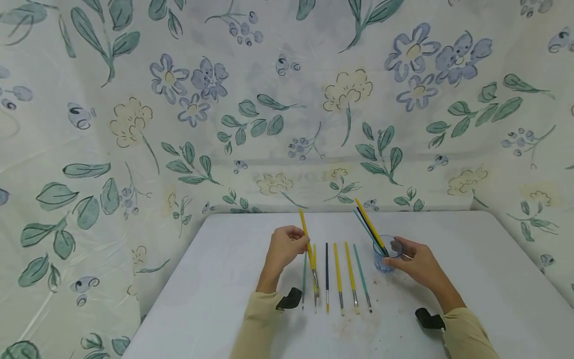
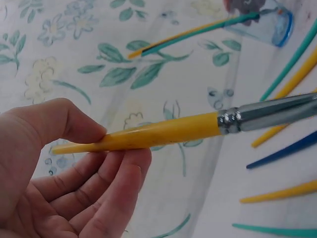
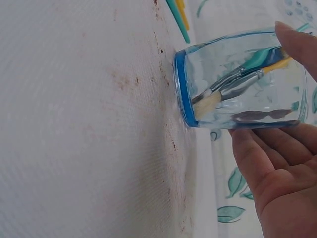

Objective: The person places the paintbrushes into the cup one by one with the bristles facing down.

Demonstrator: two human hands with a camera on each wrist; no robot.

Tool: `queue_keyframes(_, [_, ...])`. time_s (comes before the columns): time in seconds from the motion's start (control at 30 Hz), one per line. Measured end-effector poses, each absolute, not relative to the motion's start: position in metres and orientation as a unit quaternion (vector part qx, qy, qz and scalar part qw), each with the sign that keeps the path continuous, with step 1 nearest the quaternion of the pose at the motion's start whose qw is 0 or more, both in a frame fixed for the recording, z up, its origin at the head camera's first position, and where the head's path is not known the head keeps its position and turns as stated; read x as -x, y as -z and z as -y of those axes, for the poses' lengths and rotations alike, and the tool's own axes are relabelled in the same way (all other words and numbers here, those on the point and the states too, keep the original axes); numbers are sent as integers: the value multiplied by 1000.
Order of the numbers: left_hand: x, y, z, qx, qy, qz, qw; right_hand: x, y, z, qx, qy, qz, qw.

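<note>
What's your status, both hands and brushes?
Left hand pinching yellow brush. Right hand gripping cup, brushes inside. Loose brushes lie on table between them; no blockage visible.

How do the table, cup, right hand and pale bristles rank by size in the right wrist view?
Largest to smallest:
Table
Cup and right hand, too alike to rank; the frame crops the hand
Pale bristles

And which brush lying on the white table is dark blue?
The slim dark-blue paintbrush, third from left in the row; the others there are yellow paintbrushes and teal paintbrushes.
</note>
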State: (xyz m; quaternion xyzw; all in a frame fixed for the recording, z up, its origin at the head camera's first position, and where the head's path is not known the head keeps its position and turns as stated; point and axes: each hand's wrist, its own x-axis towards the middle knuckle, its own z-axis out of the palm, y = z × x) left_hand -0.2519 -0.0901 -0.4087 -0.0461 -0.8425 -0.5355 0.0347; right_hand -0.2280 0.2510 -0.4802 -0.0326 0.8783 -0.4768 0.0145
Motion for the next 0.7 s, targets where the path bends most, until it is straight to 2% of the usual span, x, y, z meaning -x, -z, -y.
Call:
queue_keyframes(0.33, [250,402,70,105,594,797,37,228,480,-253,32,475,-879,15])
queue_keyframes(0.7, [250,399,46,119,629,767,42,227,480,-250,31,473,-880,16])
